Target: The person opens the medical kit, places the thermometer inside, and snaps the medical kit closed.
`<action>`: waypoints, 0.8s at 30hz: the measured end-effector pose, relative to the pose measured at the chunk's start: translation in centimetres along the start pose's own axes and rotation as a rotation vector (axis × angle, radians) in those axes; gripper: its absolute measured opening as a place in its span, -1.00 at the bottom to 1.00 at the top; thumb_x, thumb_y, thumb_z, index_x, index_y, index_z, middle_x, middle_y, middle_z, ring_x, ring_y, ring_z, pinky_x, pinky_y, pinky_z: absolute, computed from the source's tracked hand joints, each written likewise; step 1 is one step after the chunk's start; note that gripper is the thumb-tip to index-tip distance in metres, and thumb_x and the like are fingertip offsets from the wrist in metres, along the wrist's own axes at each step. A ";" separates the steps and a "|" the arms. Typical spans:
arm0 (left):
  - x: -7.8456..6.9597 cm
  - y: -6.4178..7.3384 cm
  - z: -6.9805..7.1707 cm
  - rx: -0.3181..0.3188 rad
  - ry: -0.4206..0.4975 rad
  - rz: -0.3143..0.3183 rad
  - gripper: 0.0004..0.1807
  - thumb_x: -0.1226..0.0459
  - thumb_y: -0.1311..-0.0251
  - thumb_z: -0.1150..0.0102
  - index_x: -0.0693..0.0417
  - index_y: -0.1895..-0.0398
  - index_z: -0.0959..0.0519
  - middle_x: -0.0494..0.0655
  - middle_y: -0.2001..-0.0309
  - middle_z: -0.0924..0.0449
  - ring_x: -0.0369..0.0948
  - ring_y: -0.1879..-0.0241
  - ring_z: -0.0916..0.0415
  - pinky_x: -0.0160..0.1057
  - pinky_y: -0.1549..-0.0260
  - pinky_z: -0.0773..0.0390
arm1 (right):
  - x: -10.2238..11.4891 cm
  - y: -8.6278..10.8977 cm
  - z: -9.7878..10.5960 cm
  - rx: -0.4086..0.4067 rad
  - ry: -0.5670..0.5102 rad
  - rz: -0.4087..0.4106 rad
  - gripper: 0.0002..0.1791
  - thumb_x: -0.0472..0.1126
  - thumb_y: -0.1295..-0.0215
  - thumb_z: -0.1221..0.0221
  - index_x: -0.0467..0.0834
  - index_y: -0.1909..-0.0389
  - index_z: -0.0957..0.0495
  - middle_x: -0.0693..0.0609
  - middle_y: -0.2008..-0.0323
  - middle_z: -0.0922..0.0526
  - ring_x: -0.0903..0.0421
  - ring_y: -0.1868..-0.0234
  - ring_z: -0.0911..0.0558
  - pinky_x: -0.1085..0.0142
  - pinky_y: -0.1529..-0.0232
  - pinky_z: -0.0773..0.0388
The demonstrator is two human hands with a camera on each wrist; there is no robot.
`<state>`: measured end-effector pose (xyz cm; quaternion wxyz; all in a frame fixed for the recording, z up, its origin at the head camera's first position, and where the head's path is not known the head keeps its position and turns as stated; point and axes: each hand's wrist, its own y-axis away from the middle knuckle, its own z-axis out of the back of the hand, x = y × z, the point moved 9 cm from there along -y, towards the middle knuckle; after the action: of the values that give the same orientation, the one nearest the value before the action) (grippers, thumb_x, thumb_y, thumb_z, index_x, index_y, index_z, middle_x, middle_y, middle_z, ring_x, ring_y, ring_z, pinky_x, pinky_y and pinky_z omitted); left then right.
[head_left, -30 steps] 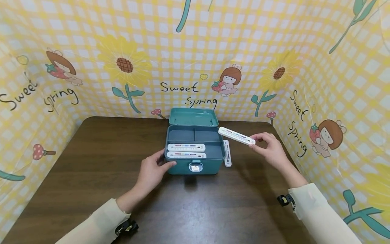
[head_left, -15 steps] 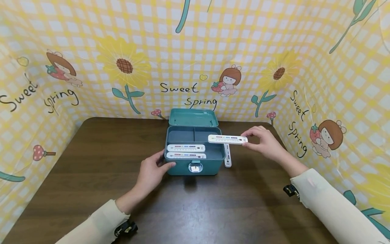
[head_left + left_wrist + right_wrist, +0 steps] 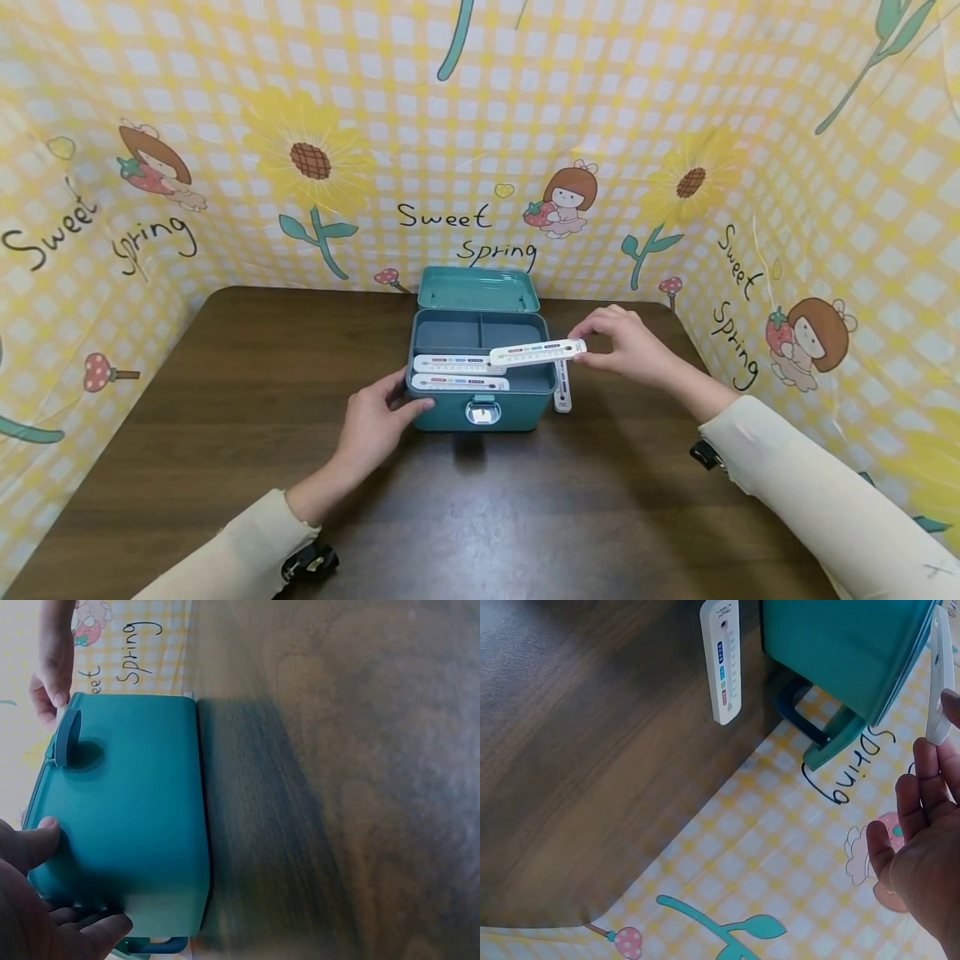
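My right hand [image 3: 628,348] pinches a flat white room thermometer [image 3: 532,353] by its right end, between thumb and fingers. The thermometer slants over the front compartment of a teal storage box [image 3: 442,413], its left end overlapping another thermometer [image 3: 453,363] inside. One more thermometer [image 3: 457,382] lies along the box's front wall. My left hand [image 3: 371,421] holds the box at its front left corner, thumb on the front face and fingers along the side. In the right wrist view, a separate thermometer [image 3: 724,664] lies on the table beside the box.
The box lid [image 3: 477,288] is tipped back, and a divider [image 3: 480,329] splits the rear of the inner tray. A silver latch [image 3: 482,412] is on the front. Patterned cloth [image 3: 450,125] surrounds the dark wooden table [image 3: 480,517] at the back and sides.
My right hand has carried its thermometer leftward from beside the box to over the front compartment, changing its slant. My left hand has stayed on the box.
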<state>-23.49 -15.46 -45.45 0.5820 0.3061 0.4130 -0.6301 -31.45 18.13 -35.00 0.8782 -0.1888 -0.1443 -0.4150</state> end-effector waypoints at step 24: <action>0.2 -0.1 -0.1 0.020 -0.013 0.046 -0.20 -0.03 -0.19 -0.46 0.10 -0.44 -0.45 0.07 -0.33 -0.56 -0.02 -0.26 -0.58 -0.05 -0.08 -0.65 | 2.9 -2.5 -1.7 0.123 0.245 0.015 -0.76 -0.02 -0.15 -0.49 0.03 0.20 -0.75 0.18 0.21 -0.70 0.11 0.08 -0.52 0.07 -0.05 -0.32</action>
<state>-23.64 -15.47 -45.69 0.5960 0.3170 0.3958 -0.6226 -31.48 13.99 -34.77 0.9023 -0.0836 -0.0596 -0.4188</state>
